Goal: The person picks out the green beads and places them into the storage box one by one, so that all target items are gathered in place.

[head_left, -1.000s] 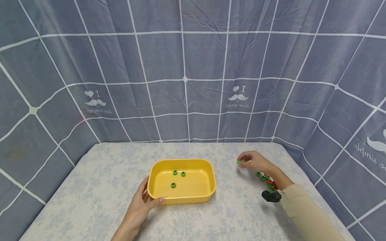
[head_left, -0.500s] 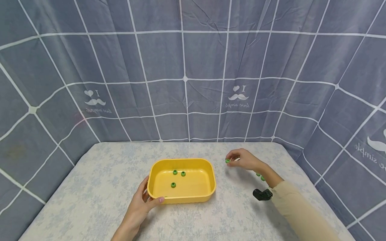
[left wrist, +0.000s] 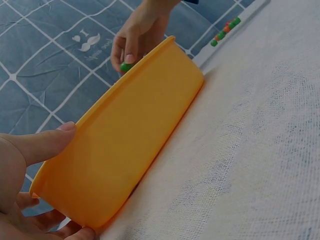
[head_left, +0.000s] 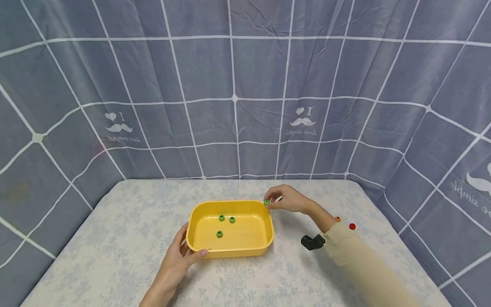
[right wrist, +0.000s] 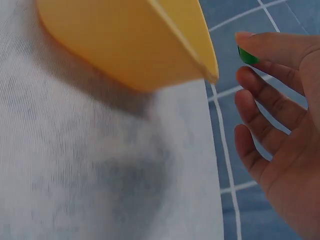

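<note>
A shallow yellow plastic tub sits on the table with three small green beads showing inside. My left hand grips its left end, thumb on the near rim; in the left wrist view the fingers curl round the end wall. Between thumb and index finger, my right hand pinches another green bead at the tub's far right corner. The right wrist view shows this bead partly covered by the thumb, with the other fingers loosely bent.
Right of the tub, a red bead and an orange bead show beside the right sleeve. Several red, orange and green beads lie in a line there. A black wrist device hangs over the table. Grey-blue curtain surrounds the back.
My right hand has moved left with the green bead, from over the table's right side to the tub's corner. My left hand stays on the tub.
</note>
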Demonstrator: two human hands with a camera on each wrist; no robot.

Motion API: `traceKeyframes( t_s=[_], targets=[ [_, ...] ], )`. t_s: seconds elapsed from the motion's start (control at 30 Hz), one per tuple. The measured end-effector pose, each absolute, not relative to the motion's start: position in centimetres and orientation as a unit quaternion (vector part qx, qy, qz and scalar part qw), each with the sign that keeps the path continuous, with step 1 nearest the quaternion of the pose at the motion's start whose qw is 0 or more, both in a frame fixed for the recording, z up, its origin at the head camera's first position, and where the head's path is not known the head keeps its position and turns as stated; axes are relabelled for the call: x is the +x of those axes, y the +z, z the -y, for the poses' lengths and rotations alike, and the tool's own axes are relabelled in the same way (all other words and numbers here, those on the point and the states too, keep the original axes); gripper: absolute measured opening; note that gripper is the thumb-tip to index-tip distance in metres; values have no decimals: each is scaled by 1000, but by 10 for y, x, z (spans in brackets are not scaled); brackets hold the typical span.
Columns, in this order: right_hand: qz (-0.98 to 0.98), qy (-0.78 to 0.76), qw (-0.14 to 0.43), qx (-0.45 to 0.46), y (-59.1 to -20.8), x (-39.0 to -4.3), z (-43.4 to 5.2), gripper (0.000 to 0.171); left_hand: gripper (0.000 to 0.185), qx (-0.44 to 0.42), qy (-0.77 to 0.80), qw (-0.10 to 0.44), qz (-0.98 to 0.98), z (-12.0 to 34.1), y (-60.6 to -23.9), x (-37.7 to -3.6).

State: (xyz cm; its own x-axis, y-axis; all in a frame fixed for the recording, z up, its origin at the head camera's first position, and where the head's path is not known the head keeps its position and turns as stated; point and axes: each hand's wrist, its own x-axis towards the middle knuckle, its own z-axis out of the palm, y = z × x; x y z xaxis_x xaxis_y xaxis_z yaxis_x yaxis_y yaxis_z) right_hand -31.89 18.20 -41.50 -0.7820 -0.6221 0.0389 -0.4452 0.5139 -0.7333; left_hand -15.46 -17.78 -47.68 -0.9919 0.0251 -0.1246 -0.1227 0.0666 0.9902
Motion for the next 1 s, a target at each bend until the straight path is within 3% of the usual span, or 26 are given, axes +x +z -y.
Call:
traceKeyframes(
  t_s=[0.4, 1.0],
  targets=[
    [-856, -350, 137, -355, -410, -327, -120, 11, 114, -33, 680, 53, -731, 179, -478, -153],
    [-848, -324, 134, -397, -409, -328, -82, 13, 112, -20, 677, 56, -734, 178, -474, -154]
  ],
)
